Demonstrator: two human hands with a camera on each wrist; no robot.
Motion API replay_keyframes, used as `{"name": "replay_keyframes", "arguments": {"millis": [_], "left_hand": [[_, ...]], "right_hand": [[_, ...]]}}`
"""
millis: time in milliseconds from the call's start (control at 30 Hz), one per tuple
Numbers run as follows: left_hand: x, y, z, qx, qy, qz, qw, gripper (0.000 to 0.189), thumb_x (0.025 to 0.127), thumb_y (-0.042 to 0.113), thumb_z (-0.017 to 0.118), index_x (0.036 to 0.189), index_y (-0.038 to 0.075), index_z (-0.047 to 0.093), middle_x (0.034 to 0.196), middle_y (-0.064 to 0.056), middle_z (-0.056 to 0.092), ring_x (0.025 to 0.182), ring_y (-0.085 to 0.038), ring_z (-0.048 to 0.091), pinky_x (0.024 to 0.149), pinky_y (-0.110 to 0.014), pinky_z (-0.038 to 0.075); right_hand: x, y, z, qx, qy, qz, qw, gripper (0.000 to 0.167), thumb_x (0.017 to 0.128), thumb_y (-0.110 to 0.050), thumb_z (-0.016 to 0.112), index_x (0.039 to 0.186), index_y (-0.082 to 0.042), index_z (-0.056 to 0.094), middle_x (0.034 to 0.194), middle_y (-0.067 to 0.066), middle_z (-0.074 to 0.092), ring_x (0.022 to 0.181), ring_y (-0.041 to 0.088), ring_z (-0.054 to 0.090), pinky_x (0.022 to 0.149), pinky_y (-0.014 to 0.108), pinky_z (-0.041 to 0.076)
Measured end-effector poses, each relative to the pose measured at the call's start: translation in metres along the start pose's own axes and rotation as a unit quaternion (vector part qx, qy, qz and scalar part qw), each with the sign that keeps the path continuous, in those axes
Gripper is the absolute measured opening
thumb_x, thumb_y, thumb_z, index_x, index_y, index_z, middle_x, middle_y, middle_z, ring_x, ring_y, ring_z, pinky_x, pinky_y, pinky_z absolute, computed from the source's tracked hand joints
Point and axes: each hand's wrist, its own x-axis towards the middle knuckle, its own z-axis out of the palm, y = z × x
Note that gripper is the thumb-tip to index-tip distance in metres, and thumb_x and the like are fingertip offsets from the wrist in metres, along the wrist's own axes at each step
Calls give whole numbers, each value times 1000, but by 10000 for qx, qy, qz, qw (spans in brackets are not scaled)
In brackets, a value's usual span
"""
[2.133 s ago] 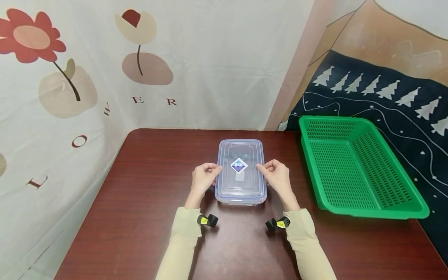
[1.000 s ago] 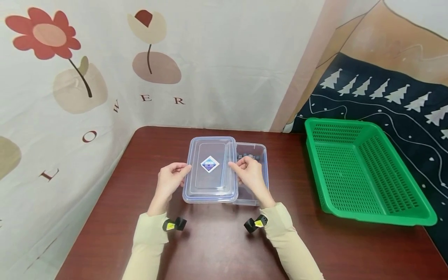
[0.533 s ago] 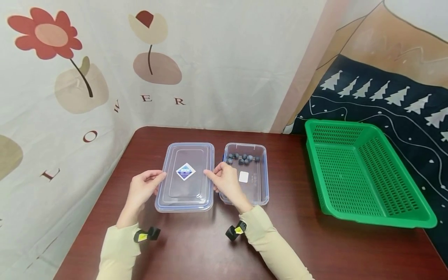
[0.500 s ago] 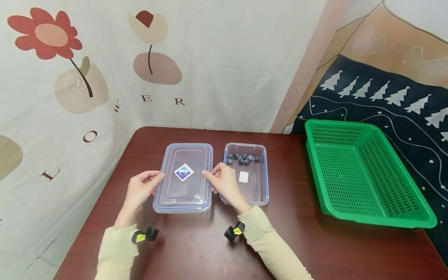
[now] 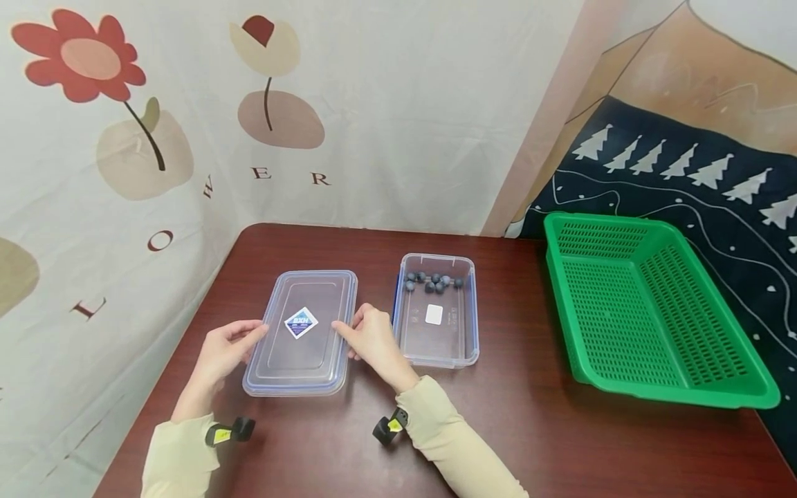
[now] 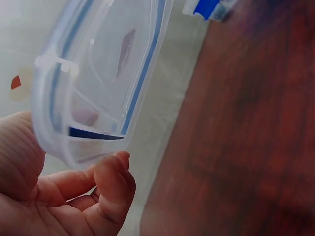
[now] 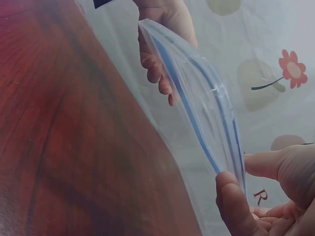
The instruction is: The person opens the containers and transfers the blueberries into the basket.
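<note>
Lid (image 5: 304, 351) moved leftward, pinched by left fingers (image 5: 254, 336) and right fingers (image 5: 345, 333), above reddish table (image 5: 498, 429); flowered cloth (image 5: 405, 111) behind

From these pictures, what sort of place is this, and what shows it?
Probably an indoor corner arranged for filming: a reddish-brown table, a hanging sheet printed with flowers behind it, and a small black camera on each of the person's wrists.

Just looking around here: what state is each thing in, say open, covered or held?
Container: upright, uncovered
Dark berries: loose, toward the container's far end
Lid: off the container, held
Left hand: pinching the lid's left edge
Right hand: pinching its right edge
Green basket: upright, open-topped
</note>
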Motion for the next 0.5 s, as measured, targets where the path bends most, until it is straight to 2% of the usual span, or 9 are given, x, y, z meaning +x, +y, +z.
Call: {"name": "replay_keyframes", "arguments": {"millis": [267,500], "left_hand": [[5,-21,8,280,-174,71,9994,50,86,27,68,117,-10,56,83,-5,65,58,-10,51,53,-28,47],[8,-32,18,552,-161,23,9983,47,84,24,70,113,-11,58,82,-9,65,59,-10,51,51,-26,47]], "right_hand": [[-6,10,14,-701,-148,156,9973,31,84,-23,71,78,-2,49,42,-1,51,30,6,48,33,20,39],[-7,24,23,-1422,-237,388,9888,34,84,-30,69,86,0,53,37,-5,46,27,4,44,42,19,42]]}}
